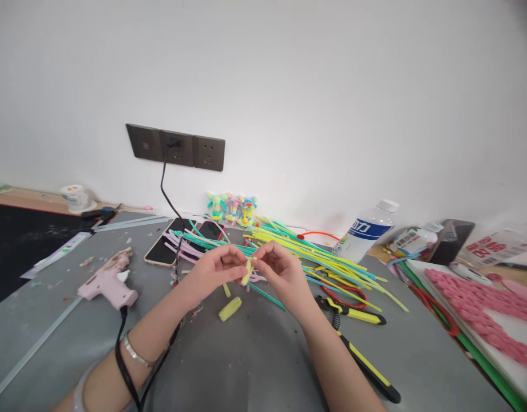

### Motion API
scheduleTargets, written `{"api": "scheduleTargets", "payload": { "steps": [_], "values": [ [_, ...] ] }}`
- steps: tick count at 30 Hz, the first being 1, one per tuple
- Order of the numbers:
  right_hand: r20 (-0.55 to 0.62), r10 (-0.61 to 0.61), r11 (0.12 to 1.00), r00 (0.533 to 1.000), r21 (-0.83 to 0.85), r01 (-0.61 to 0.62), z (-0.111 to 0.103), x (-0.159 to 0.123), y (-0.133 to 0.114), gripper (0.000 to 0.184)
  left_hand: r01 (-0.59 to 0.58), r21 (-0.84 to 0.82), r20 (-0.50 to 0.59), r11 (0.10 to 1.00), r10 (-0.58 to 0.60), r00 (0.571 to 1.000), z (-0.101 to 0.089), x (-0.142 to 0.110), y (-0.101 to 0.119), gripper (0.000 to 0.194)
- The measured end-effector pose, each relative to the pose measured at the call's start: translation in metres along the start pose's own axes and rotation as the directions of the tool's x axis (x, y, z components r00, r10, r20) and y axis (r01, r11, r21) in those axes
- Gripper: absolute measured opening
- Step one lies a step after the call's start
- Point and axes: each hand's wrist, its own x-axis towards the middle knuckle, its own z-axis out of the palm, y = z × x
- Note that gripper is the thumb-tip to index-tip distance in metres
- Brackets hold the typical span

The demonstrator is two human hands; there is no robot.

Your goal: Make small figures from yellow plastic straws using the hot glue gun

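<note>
Between my two hands is a short yellow piece of pipe cleaner (246, 273), raised a little over the grey mat. My left hand (216, 272) pinches it from the left with thumb and forefinger. From the other side my right hand (282, 274) has its fingertips closed on the top of the same piece. Below them on the mat lies a fuzzy yellow bundle (230, 309), with a small yellow strip (226, 290) beside it. Behind my hands spread long yellow pipe cleaners (297, 246), along with teal and lilac ones.
At left lies a pink glue gun (111, 281), its black cord running under my left forearm. Yellow-black pliers (361, 343) rest at right. A water bottle (368, 232) stands behind them. Several small fuzzy figures (233, 209) line the wall, near two phones (166, 243).
</note>
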Motion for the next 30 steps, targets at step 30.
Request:
{"api": "scheduleTargets", "payload": {
  "steps": [30],
  "values": [
    [0.118,0.238,0.923,0.964,0.282,-0.263,0.0051,-0.0021,-0.0043,0.027,0.054,-0.22,-0.109,0.974,-0.08,0.991,-0.0003,0.0008,0.0043,0.023]
  ]
}}
